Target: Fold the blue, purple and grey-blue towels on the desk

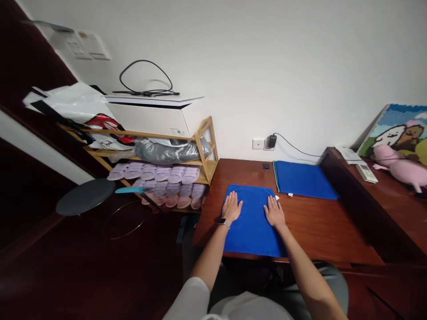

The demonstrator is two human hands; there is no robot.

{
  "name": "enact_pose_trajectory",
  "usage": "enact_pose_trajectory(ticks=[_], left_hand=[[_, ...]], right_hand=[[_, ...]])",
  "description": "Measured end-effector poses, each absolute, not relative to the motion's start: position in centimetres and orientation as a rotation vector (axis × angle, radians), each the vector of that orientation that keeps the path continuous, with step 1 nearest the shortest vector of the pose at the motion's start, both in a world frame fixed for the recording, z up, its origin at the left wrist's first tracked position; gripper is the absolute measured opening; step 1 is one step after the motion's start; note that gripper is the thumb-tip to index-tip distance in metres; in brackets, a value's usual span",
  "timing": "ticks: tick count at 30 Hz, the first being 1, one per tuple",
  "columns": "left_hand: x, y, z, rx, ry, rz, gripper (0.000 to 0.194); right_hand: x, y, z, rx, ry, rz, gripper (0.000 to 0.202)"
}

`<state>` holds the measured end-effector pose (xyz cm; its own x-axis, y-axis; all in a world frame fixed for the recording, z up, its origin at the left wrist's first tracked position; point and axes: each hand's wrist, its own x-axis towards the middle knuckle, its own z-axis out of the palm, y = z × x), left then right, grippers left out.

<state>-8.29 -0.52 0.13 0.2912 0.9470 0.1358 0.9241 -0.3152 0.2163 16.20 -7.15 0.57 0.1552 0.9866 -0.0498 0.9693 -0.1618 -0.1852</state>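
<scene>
A blue cloth (pixel 254 222) lies spread flat on the wooden desk, reaching its front edge. My left hand (pixel 232 207) rests palm down near the cloth's left edge, fingers stretched out, with a watch on the wrist. Flat on the cloth's right side is my right hand (pixel 274 212), its fingers extended too. A small white tag shows by the cloth's upper right corner. Farther back to the right, a neat stack of folded blue cloths (pixel 305 178) lies on the desk, one edge trimmed in green.
A wooden rack (pixel 208 171) with lilac slippers (pixel 163 172) and a white box (pixel 150 118) stands left of the desk (pixel 240 171). A black plug (pixel 272 141) trails a cable rightward. On the raised right surface are a pink plush toy (pixel 400 166) and a remote (pixel 367 173). A round stool (pixel 85 196) stands left.
</scene>
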Motion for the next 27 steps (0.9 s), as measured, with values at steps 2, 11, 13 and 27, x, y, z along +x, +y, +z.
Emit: enact_pose_trajectory(ticks=[2, 11, 13, 27], left_hand=[[-10.0, -0.2, -0.2, 2.423, 1.831, 0.392, 0.072], [-5.4, 2.4, 3.4, 2.743, 1.431, 0.484, 0.062], [-4.5, 3.1, 3.2, 2.753, 1.386, 0.434, 0.062], [-8.8, 5.2, 0.9, 2.542, 1.729, 0.478, 0.066]], right_hand=[[17.2, -7.4, 0.8, -2.313, -1.961, 0.252, 0.071], [13.5, -1.7, 3.7, -2.143, -1.996, 0.115, 0.065], [12.3, -0.6, 3.5, -2.155, -2.033, 0.18, 0.065], [14.4, -0.6, 1.8, -2.287, -1.868, 0.17, 0.07]])
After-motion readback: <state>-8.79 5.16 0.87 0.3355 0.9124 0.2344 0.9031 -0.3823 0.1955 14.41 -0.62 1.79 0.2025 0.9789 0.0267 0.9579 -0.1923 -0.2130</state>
